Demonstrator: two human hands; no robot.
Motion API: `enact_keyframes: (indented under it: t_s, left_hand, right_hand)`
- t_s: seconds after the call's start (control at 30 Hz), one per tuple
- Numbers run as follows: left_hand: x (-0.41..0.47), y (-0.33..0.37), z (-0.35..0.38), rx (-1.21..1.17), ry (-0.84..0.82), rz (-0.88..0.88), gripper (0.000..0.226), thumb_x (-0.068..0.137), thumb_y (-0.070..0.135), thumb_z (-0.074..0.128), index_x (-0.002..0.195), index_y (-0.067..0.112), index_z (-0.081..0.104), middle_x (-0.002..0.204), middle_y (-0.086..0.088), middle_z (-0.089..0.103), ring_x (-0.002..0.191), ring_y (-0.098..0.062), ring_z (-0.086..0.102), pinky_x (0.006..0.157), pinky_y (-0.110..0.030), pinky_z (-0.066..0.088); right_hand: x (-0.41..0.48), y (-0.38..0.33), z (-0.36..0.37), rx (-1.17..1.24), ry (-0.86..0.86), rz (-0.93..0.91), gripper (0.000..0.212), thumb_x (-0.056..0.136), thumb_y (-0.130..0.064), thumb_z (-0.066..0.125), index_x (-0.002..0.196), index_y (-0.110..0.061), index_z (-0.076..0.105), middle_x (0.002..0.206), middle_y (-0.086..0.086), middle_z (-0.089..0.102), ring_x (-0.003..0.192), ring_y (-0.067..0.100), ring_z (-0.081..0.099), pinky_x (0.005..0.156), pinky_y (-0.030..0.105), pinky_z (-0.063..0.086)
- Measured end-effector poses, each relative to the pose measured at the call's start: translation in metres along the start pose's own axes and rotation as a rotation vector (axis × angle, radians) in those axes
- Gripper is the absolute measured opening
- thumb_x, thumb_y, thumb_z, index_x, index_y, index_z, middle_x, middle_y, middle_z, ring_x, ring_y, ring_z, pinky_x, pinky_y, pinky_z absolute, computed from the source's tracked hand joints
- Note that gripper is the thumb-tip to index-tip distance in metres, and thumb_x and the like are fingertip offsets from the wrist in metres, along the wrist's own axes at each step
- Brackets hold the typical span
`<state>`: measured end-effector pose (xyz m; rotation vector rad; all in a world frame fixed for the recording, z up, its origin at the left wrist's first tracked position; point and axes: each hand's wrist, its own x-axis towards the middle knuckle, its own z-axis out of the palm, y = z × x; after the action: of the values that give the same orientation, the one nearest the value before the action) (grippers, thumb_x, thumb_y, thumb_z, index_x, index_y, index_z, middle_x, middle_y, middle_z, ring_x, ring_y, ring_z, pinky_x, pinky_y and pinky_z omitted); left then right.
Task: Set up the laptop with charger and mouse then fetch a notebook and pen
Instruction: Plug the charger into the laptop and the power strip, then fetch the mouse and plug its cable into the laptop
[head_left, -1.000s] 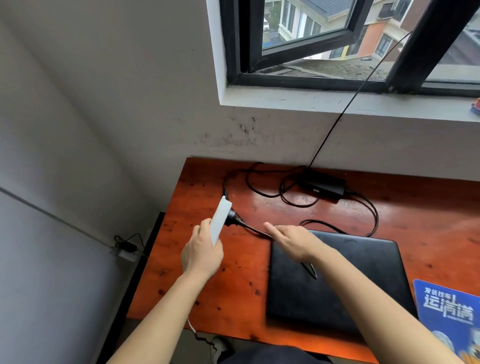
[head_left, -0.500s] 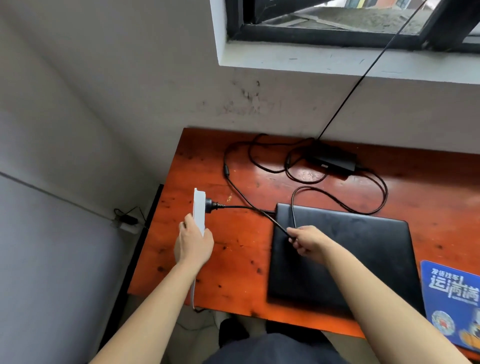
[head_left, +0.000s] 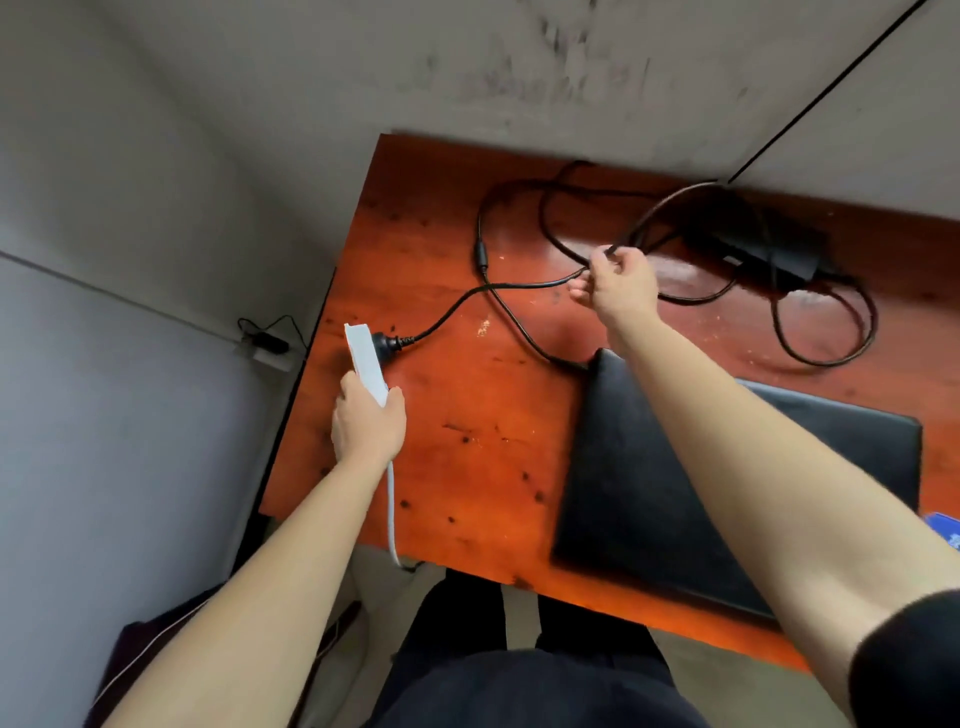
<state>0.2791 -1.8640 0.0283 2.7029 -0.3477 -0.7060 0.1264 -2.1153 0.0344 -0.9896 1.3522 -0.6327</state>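
Lying closed on the red-brown wooden table (head_left: 467, 441), the black laptop (head_left: 727, 493) sits toward the near right of the top, lid down, with the right forearm passing over its left part. Beyond it, the black charger brick (head_left: 763, 249) rests near the table's far edge by the wall, and its black cable (head_left: 477, 257) lies in several loose loops across the wood. One run of the cable reaches the laptop's far left corner; whether it is plugged in there cannot be told.

The right hand (head_left: 618, 283) is raised over the far middle of the table, its fingers curled round a strand of that cable and lifting it off the surface. Another run leads left to a black plug (head_left: 387, 341), which is seated in a white power strip (head_left: 363, 358). The left hand (head_left: 369, 426) grips the near end of the strip, fingers and thumb wrapped round it, holding it on edge over the table's left side. A white cord (head_left: 392, 514) hangs from under that hand and drops past the near table edge.

At the right border, a small blue corner of something (head_left: 943, 527) shows just beside the laptop. A thin dark line (head_left: 831, 88) runs slantwise up the grey wall (head_left: 519, 78). Low on the left, a small black device (head_left: 265, 345) with a wire sits against the side wall.
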Motion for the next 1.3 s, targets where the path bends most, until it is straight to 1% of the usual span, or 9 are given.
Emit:
enact_keyframes:
  t_s: [0.03,0.13,0.23,0.43,0.63,0.8,0.9,1.07,1.3]
  left_hand:
    - [0.001,-0.001,0.001,-0.019,-0.007,0.004,0.051,0.096,0.033,0.058,0.139,0.011,0.041,0.132,-0.015,0.056,0.119,-0.036,0.055,0.091,-0.045,0.048]
    - [0.002,-0.002,0.006,-0.059,-0.039,0.039,0.055,0.096,0.032,0.061,0.143,0.013,0.039,0.133,-0.012,0.055,0.12,-0.035,0.055,0.093,-0.044,0.048]
    - [0.003,-0.003,0.007,-0.033,-0.078,0.06,0.06,0.097,0.033,0.058,0.147,0.013,0.032,0.138,-0.013,0.052,0.124,-0.036,0.052,0.096,-0.047,0.048]
    - [0.014,0.0,-0.012,0.044,-0.183,0.069,0.066,0.097,0.036,0.056,0.151,0.014,0.025,0.145,-0.015,0.046,0.129,-0.037,0.048,0.103,-0.053,0.046]
    - [0.028,0.043,-0.065,-0.033,-0.05,0.4,0.071,0.1,0.039,0.05,0.159,0.019,0.015,0.164,-0.006,0.023,0.149,-0.027,0.023,0.12,-0.046,0.025]
    - [0.026,0.078,-0.128,-0.055,0.168,0.597,0.062,0.103,0.046,0.04,0.157,0.022,0.022,0.163,-0.007,0.023,0.148,-0.03,0.023,0.117,-0.048,0.024]
    - [0.022,0.095,-0.163,0.001,0.285,0.654,0.059,0.103,0.048,0.037,0.156,0.025,0.026,0.163,-0.01,0.023,0.144,-0.034,0.027,0.113,-0.052,0.028]
    - [-0.007,0.098,-0.218,0.041,0.48,0.607,0.062,0.102,0.052,0.038,0.156,0.027,0.026,0.164,-0.012,0.018,0.145,-0.039,0.022,0.115,-0.054,0.023]
    - [-0.122,0.03,-0.248,0.173,0.701,0.293,0.062,0.102,0.053,0.035,0.156,0.024,0.027,0.162,-0.017,0.021,0.147,-0.036,0.022,0.114,-0.056,0.025]
  right_hand:
    - [0.007,0.002,0.003,0.004,0.073,-0.032,0.002,0.102,-0.008,0.049,0.1,-0.007,0.049,0.075,0.009,0.054,0.049,0.011,0.063,0.053,0.023,0.056]
    - [0.016,0.023,0.0,-0.141,0.163,0.044,0.015,0.096,-0.003,0.054,0.111,-0.007,0.055,0.097,0.016,0.067,0.059,0.014,0.07,0.061,0.025,0.06]
    - [0.017,0.044,-0.011,-0.581,0.065,0.19,0.03,0.083,-0.011,0.067,0.113,-0.008,0.066,0.111,0.014,0.072,0.099,0.03,0.07,0.09,0.04,0.057]
    - [-0.004,0.017,-0.008,-1.072,-0.079,0.139,0.042,0.088,-0.032,0.06,0.116,0.0,0.063,0.124,0.023,0.064,0.116,0.04,0.06,0.081,0.033,0.043]
    - [-0.046,-0.04,-0.004,-1.069,0.005,-0.335,0.069,0.098,-0.039,0.054,0.154,-0.01,0.028,0.151,0.021,0.035,0.132,0.042,0.044,0.106,0.046,0.039]
    - [-0.082,-0.094,-0.001,-1.238,0.171,-0.801,0.073,0.099,-0.051,0.049,0.156,-0.011,0.029,0.159,0.028,0.024,0.14,0.043,0.036,0.113,0.049,0.033]
    - [-0.094,-0.12,0.005,-1.283,0.159,-0.922,0.077,0.098,-0.06,0.04,0.159,-0.016,0.023,0.163,0.025,0.014,0.147,0.041,0.025,0.12,0.052,0.021]
    - [-0.117,-0.165,0.012,-1.266,0.074,-1.14,0.081,0.096,-0.07,0.025,0.16,-0.022,0.015,0.166,0.021,0.005,0.152,0.038,0.012,0.124,0.053,0.011]
    - [-0.156,-0.178,0.026,-1.131,-0.2,-1.357,0.08,0.095,-0.073,0.026,0.159,-0.025,0.018,0.166,0.021,0.007,0.152,0.038,0.011,0.123,0.055,0.012]
